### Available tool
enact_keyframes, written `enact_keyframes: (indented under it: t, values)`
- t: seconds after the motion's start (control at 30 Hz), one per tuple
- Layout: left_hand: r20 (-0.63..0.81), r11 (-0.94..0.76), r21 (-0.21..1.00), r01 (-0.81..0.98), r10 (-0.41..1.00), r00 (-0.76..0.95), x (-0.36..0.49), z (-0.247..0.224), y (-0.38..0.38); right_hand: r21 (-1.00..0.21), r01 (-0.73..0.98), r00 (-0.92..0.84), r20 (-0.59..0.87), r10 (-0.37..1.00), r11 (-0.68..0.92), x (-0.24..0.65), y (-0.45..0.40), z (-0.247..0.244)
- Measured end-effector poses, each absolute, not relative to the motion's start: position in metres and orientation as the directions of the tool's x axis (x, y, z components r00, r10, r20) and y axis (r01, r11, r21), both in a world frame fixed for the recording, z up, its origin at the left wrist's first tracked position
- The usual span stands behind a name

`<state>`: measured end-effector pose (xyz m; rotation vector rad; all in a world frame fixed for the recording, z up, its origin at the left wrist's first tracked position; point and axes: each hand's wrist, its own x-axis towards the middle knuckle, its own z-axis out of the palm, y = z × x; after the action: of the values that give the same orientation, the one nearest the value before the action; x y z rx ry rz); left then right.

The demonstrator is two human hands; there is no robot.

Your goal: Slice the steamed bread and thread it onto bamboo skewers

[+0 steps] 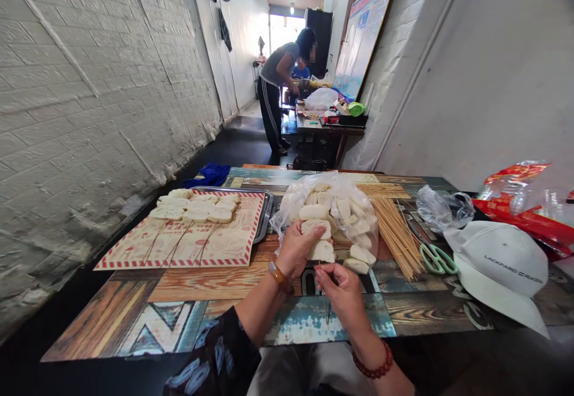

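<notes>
My left hand [296, 247] is closed on two pale, bread-like slices [320, 251], one above the other, thumb across their front. Just below them, my right hand [343, 291] pinches a thin bamboo skewer [326, 306]. Its upper end meets the lower slice's bottom edge; how deep it goes in is hidden. Behind the hands, a clear plastic bag [287, 204] lies spread open, full of similar slices. A few loose slices [359, 258] sit at its right front. On the left, skewered slices [195, 206] rest in rows on printed paper [210, 258] over a metal tray [268, 213].
Right of the bag lie a bundle of bamboo skewers [397, 237], green-handled scissors [439, 259], a crumpled plastic bag [442, 207], a white cap [497, 264] and red packaging [524, 213]. A blue cloth [208, 176] is at the back left. Farther off, a person [280, 79] bends over another table.
</notes>
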<state>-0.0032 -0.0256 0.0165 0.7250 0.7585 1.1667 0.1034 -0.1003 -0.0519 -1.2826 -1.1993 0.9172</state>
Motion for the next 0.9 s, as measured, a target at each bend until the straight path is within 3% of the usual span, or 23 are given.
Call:
enact_keyframes:
  t: [0.37, 0.6, 0.9]
  values:
    - [-0.123, 0.274, 0.804, -0.528, 0.945, 0.303, -0.008, 0.019, -0.022, -0.993, 0.079, 0.164, 0.104, 0.981, 0.092, 0.107, -0.102, -0.052]
    - [-0.073, 0.177, 0.747, -0.641, 0.980, 0.186, -0.019, 0.018, -0.009, -0.996, 0.065, 0.105, 0.063, 0.992, 0.056, 0.108, -0.106, -0.051]
    - [-0.109, 0.180, 0.784, -0.594, 0.982, 0.154, -0.016, 0.010, -0.006, -0.990, 0.126, 0.132, 0.075, 0.989, 0.058, 0.108, -0.108, -0.054]
